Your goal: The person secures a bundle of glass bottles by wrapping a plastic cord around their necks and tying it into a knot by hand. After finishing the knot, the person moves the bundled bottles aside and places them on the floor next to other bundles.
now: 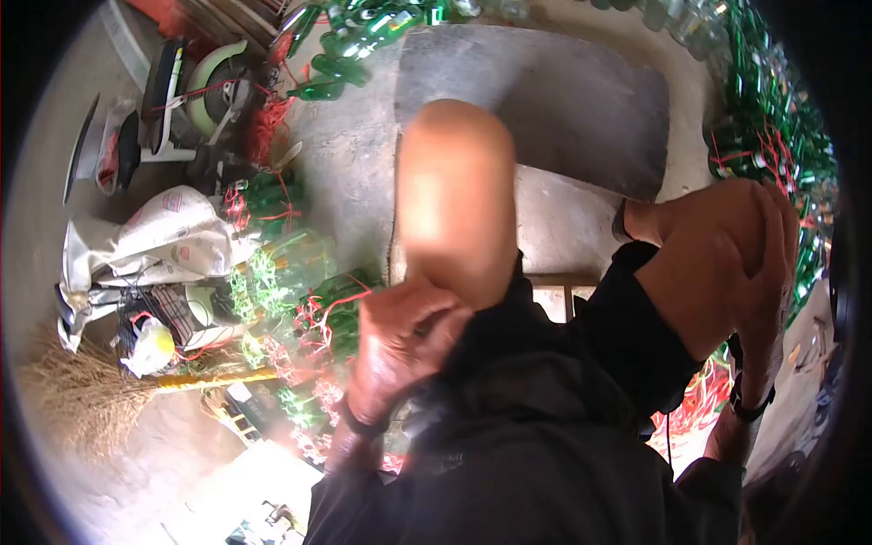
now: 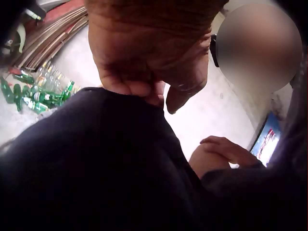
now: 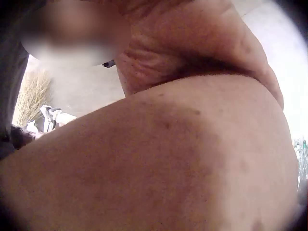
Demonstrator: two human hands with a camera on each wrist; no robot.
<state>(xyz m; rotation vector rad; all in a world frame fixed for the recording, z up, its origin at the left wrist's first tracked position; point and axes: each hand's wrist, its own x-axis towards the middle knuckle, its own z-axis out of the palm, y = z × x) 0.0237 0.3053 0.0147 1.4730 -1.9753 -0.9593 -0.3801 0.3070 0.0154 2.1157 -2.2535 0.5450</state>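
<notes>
My left hand (image 1: pixel 400 336) is beside my bare left knee (image 1: pixel 459 191), with its fingers curled. In the left wrist view, those fingers pinch the edge of a black trouser leg (image 2: pixel 96 159), and the thumb points down next to it. My right hand (image 1: pixel 770 263) rests over my bent right knee (image 1: pixel 708 245), fingers lying along its outer side. From the right wrist, the palm side of that hand (image 3: pixel 192 43) lies against the bare skin of the leg (image 3: pixel 159 154). The right fingertips are hidden behind the knee there.
A dark grey mat (image 1: pixel 536 100) lies on the floor ahead. Green bottles (image 1: pixel 363 36) are heaped at the back, with more bottles (image 1: pixel 781 109) along the right. Red plastic strips (image 1: pixel 318 313), a straw broom (image 1: pixel 91 400), a white sack (image 1: pixel 182 232) and a scooter (image 1: pixel 168 109) are at the left.
</notes>
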